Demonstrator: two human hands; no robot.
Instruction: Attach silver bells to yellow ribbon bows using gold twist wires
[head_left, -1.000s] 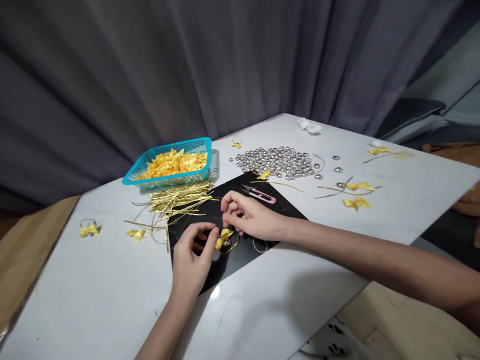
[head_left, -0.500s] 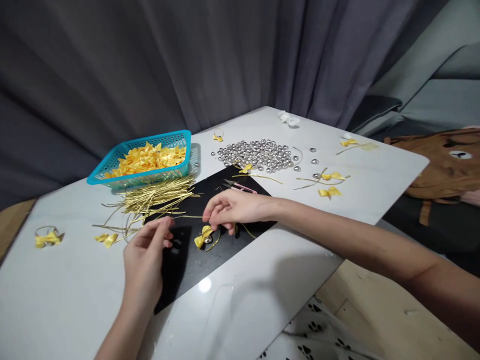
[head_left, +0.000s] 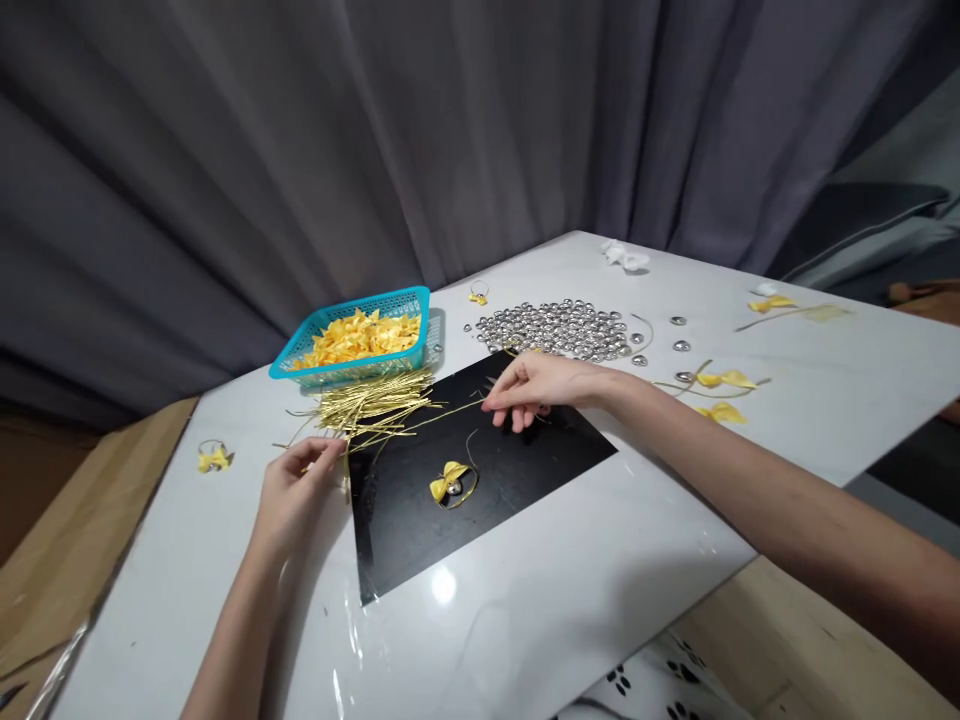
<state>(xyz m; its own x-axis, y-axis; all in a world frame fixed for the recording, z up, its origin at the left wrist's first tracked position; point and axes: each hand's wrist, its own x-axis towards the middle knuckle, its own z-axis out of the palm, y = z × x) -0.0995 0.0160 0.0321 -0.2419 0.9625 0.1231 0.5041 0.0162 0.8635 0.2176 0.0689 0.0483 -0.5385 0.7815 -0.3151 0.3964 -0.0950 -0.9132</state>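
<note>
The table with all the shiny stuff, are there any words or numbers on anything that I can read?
None: no words, numbers or labels show anywhere.
The turquoise basket, the black mat, the gold wire ties, the silver bells and the yellow bow are all plain.

L hand (head_left: 296, 490) + R hand (head_left: 536, 385) pinch gold wire (head_left: 420, 422) ends
</note>
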